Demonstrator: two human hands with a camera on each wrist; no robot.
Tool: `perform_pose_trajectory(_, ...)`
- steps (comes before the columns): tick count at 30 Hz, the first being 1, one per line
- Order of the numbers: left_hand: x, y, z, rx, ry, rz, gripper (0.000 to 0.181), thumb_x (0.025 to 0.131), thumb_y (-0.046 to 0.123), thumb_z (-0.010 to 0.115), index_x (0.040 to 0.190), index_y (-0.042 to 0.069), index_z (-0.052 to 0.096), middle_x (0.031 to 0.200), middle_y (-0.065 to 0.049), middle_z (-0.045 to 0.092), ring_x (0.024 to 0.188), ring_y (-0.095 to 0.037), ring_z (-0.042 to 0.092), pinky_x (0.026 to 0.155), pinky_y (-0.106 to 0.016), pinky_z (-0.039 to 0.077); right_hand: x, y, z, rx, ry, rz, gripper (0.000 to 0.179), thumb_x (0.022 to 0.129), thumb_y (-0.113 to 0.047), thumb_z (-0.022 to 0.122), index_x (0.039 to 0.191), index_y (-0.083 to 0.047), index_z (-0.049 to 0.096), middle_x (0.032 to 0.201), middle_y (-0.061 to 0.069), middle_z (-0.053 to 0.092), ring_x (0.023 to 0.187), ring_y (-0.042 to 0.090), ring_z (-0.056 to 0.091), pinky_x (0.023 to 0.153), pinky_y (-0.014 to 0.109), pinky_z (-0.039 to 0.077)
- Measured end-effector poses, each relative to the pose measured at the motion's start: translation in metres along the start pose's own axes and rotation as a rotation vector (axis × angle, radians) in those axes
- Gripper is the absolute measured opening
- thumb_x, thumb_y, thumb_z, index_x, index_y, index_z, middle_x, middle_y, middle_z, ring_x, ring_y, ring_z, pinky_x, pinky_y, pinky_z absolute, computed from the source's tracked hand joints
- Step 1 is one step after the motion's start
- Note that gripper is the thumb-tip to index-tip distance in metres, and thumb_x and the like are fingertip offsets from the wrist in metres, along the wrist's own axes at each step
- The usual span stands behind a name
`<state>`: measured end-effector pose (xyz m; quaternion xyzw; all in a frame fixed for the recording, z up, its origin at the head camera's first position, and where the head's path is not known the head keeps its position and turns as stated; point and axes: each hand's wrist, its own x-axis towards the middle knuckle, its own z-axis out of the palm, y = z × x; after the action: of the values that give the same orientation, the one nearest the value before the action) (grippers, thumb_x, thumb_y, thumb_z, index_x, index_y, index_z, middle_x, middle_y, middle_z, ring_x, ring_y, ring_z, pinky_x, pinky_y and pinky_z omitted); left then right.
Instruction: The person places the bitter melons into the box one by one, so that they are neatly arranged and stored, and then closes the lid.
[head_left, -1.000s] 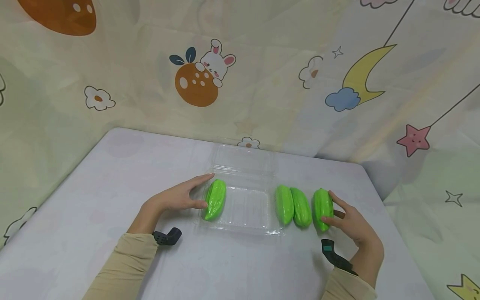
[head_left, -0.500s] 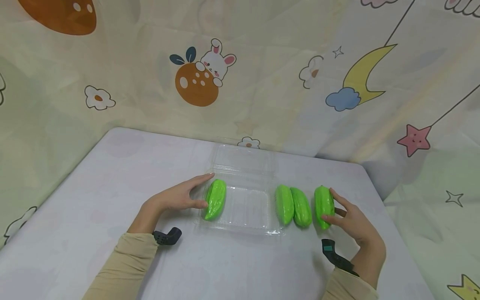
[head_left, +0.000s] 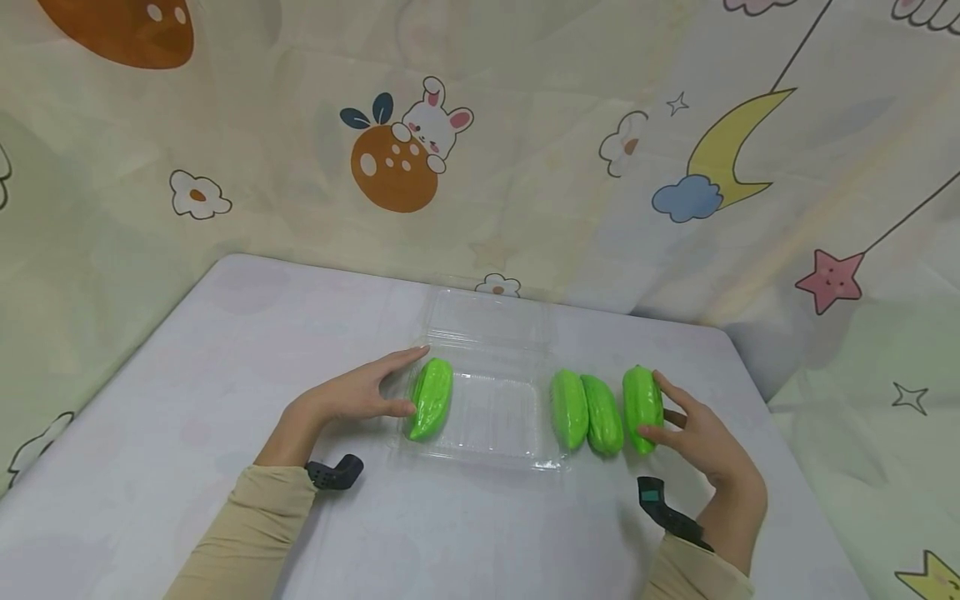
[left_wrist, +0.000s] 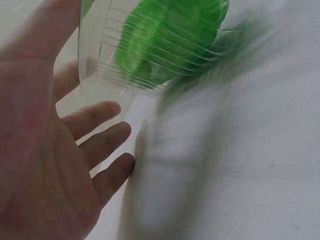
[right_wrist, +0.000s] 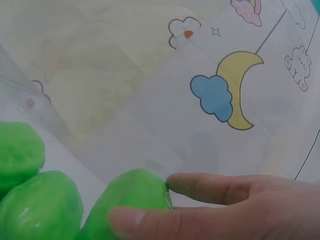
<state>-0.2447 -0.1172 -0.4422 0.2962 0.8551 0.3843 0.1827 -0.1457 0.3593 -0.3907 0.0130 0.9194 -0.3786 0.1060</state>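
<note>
The right hand (head_left: 701, 437) had carried its green vegetable (head_left: 640, 400) a little toward nine o'clock since the frame before, nearer the two paired vegetables (head_left: 587, 412). Its thumb and fingers pinched the vegetable from the three o'clock side; from where I stood, I couldn't rightly tell whether the underside touched the counter (head_left: 450, 533). The pair lay side by side, touching, at the three o'clock rim of a clear plastic container (head_left: 495, 412). The container's lid (head_left: 487, 317) was folded open toward twelve o'clock. Inside, along the nine o'clock wall, leaned a lone vegetable (head_left: 431, 400), visible through the ribbed plastic from the left wrist. The left hand (head_left: 352, 396) was at that same wall, gripping nothing, thumb and forefinger spread wide, the other fingers loose. Behind the counter hung a printed cloth (head_left: 540, 208) with a rabbit, a moon and stars.
</note>
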Motion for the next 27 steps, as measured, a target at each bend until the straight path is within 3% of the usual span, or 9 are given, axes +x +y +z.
perform_pose_trajectory(27, 0.000, 0.003, -0.002, 0.008, -0.005, -0.004, 0.092, 0.079, 0.051, 0.071, 0.152, 0.033, 0.018, 0.159, 0.004, 0.017, 0.148, -0.024, 0.013, 0.117, -0.051, 0.020, 0.010, -0.021, 0.007, -0.038, 0.023, -0.082, 0.091, 0.086, -0.036, 0.070, 0.154, -0.022, 0.011, 0.159, 0.016, 0.015, 0.133, 0.048, 0.036, 0.099, 0.062, 0.040)
